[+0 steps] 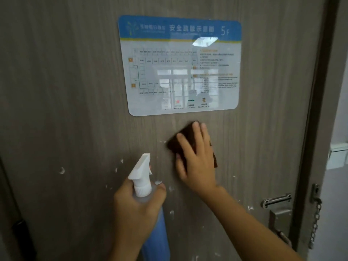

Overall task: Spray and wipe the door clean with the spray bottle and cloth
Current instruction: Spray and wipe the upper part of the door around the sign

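A grey-brown wood-grain door [66, 91] fills the view, speckled with white foam spots around its lower middle. My right hand [195, 157] lies flat with straight fingers on a dark brown cloth [175, 144], pressing it against the door just below a sign. My left hand [137, 208] grips the neck of a spray bottle [156, 232] with blue liquid; its white trigger head [142, 170] points up and to the right, close to the door.
A laminated evacuation plan [180, 65] with a blue header is stuck on the door's upper middle. A metal latch plate [276, 200] and a door chain [316, 219] sit at the right edge by the dark door frame [320, 110].
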Motion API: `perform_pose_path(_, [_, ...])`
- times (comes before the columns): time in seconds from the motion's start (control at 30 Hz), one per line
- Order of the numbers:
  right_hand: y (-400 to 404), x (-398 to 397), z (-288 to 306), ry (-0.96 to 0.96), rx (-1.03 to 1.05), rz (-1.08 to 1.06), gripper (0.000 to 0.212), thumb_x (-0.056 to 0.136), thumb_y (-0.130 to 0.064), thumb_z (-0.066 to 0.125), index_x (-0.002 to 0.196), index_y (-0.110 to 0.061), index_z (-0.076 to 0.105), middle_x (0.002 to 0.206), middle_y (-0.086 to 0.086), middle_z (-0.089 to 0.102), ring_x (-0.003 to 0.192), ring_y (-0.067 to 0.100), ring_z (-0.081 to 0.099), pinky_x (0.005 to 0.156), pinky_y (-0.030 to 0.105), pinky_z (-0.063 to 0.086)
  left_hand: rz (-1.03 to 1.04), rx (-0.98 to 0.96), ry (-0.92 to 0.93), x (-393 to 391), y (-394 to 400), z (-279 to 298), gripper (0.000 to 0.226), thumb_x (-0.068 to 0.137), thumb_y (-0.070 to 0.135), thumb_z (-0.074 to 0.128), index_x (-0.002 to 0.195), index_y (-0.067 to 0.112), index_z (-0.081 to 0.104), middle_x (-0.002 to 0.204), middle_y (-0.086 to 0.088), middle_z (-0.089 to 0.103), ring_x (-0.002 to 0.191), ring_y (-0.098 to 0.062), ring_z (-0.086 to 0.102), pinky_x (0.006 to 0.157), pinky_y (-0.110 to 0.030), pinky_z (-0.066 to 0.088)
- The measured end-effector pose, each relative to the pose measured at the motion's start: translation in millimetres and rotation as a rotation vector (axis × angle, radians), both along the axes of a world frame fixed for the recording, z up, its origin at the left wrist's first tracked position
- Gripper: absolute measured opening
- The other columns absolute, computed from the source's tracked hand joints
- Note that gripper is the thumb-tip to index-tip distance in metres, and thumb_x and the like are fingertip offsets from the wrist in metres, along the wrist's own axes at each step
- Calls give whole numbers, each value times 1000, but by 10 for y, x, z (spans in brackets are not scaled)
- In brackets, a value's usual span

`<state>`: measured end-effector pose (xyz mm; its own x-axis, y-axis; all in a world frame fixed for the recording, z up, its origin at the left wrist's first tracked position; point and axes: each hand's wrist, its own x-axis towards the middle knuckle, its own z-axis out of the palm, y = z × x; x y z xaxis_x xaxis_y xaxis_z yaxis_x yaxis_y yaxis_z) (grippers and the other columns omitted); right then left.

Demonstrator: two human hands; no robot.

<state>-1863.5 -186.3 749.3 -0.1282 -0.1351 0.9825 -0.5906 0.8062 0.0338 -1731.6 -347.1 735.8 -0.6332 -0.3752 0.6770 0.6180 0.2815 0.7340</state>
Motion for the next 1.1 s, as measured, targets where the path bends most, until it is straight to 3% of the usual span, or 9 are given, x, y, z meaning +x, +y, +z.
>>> perform_pose_path(0.1, [415, -51, -128, 30, 337, -19, 56, 96, -26, 65, 148, -17, 48, 166, 24, 25, 155, 44, 18, 118, 61, 33, -9, 13, 13, -15, 29, -15, 25, 66, 27, 81, 84, 12, 72, 72, 10, 74, 63, -2, 69, 58, -11, 50])
perform_pose_path(0.23, [549, -50, -114, -72, -72, -4, 51, 98, -27, 60, 146, -18, 48, 170, 17, 17, 158, 39, 12, 124, 53, 27, -17, 35, 38, -28, 30, -22, 23, 67, 26, 81, 84, 15, 71, 73, 9, 74, 64, -4, 71, 58, -9, 50])
perform_pose_path(0.33, [138, -13, 12, -93, -384, -14, 52, 99, -24, 58, 149, -17, 46, 171, 14, 11, 159, 35, 4, 126, 51, 18, 24, 43, 28, -34, 11, -13, 31, 63, 43, 79, 79, 18, 69, 71, 9, 73, 62, -5, 70, 56, -11, 50])
perform_pose_path(0.43, [-343, 51, 186, -78, -489, 14, 53, 100, -26, 55, 151, -14, 47, 170, 20, 14, 159, 37, 4, 126, 53, 18, 72, 40, 4, -75, -12, 0, 30, 63, 46, 77, 81, 22, 69, 71, 9, 72, 62, -4, 68, 57, -17, 52])
perform_pose_path(0.6, [-418, 36, 47, 70, 151, 51, 50, 102, -31, 60, 148, -17, 50, 167, 21, 25, 157, 40, 16, 124, 56, 25, 37, -10, 53, -69, -56, 38, 32, 67, 42, 76, 87, 20, 69, 79, 9, 72, 72, -8, 71, 63, -13, 53])
perform_pose_path(0.7, [10, 5, -75, 48, 314, -6, 53, 99, -28, 66, 148, -18, 49, 167, 20, 24, 157, 40, 17, 124, 55, 26, 44, 4, 82, -23, -112, 36, 29, 66, 44, 76, 76, 19, 65, 72, 7, 70, 65, -9, 68, 58, -12, 51])
perform_pose_path(0.83, [320, 17, -48, -37, 38, -20, 46, 100, -29, 61, 144, -17, 50, 168, 19, 21, 158, 38, 12, 125, 52, 24, 48, 5, 71, -7, -229, -6, 33, 66, 46, 76, 72, 17, 63, 66, 0, 67, 59, -14, 67, 55, -16, 52])
perform_pose_path(1.0, [-341, 81, 253, -67, -465, 8, 45, 100, -22, 61, 144, -16, 52, 169, 17, 20, 159, 36, 8, 124, 52, 23, 63, 13, 85, -37, -280, 19, 28, 67, 44, 76, 77, 21, 65, 69, 1, 68, 61, -12, 67, 56, -15, 52])
perform_pose_path(1.1, [-614, 93, 248, 24, -234, 50, 44, 99, -23, 63, 141, -13, 57, 165, 23, 29, 157, 41, 15, 123, 54, 24, 64, 15, 87, -50, -266, 53, 23, 67, 41, 76, 84, 28, 68, 72, 3, 69, 61, -7, 67, 56, -14, 50])
